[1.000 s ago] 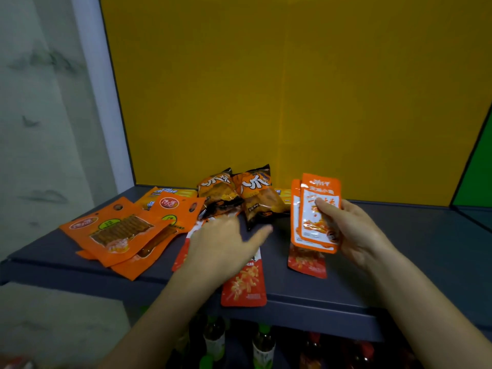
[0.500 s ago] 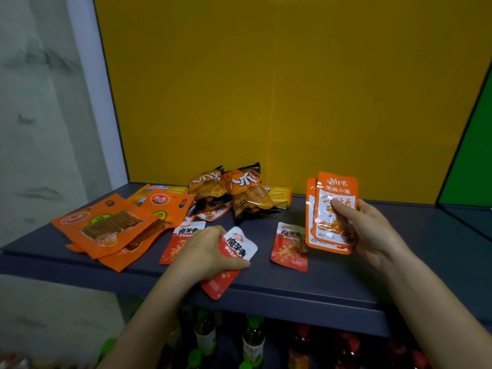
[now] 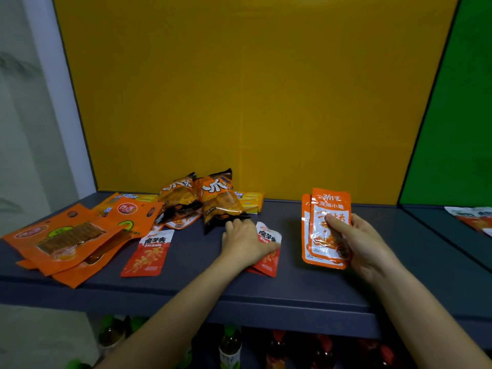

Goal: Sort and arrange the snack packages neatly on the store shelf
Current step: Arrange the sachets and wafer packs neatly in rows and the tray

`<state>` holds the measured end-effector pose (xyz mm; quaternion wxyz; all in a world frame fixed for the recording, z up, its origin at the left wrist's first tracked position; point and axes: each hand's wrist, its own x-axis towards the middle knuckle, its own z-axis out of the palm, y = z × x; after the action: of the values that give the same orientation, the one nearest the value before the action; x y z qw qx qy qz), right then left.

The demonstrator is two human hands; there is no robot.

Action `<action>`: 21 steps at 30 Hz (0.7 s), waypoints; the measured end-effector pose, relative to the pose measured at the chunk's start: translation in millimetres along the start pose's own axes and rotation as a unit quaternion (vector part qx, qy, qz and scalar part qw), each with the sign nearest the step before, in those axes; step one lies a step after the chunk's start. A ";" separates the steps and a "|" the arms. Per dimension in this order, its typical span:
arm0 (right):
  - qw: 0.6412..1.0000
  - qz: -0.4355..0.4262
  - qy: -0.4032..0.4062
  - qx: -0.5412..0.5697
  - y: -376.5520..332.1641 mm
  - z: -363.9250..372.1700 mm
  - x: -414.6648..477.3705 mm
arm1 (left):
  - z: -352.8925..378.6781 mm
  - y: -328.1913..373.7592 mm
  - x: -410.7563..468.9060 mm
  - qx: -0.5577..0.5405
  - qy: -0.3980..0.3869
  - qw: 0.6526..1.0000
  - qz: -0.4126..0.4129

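Single head-worn wide-angle view, pitched forward and a bit down onto the dark grey shelf (image 3: 292,296). It faces the yellow back panel (image 3: 239,102) nearly square-on, and the panel fills the upper half. The camera is near: both forearms enter from the bottom edge. The left hand (image 3: 245,243) grips a red snack packet (image 3: 269,235) and the right hand (image 3: 364,243) holds orange snack packets (image 3: 330,206), both mid-frame. The shelf's front edge crosses the lower third, sloping lower to the right. Bottles (image 3: 230,347) on the level below show at the bottom edge. White post (image 3: 53,89) and grey wall (image 3: 24,142) at the left margin, green panel (image 3: 458,102) at the right. Straight lines lean at the frame edges.
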<state>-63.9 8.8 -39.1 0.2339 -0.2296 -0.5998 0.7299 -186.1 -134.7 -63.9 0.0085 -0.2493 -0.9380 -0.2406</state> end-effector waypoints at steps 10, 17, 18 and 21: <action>1.000 0.007 0.025 -0.006 11.0 -14.4 -0.5 | -9.4 -1.9 10.1 -0.159 -0.050 0.985 -0.036; 0.997 -0.006 0.079 0.009 16.1 -37.5 -19.8 | -12.8 7.6 -2.6 -0.472 -0.116 0.872 0.049; 0.996 -0.008 0.086 0.012 16.3 -42.7 -24.1 | -13.5 15.7 -5.5 -0.504 -0.148 0.850 0.044; 0.993 -0.019 0.112 0.010 12.9 -61.6 -40.9 | -6.7 45.2 -12.5 -0.543 -0.209 0.812 0.039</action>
<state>5.2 28.7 -60.4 0.3156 -0.2962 -0.5666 0.7012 -154.6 -109.2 -39.5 -0.3155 -0.2942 -0.6232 -0.6523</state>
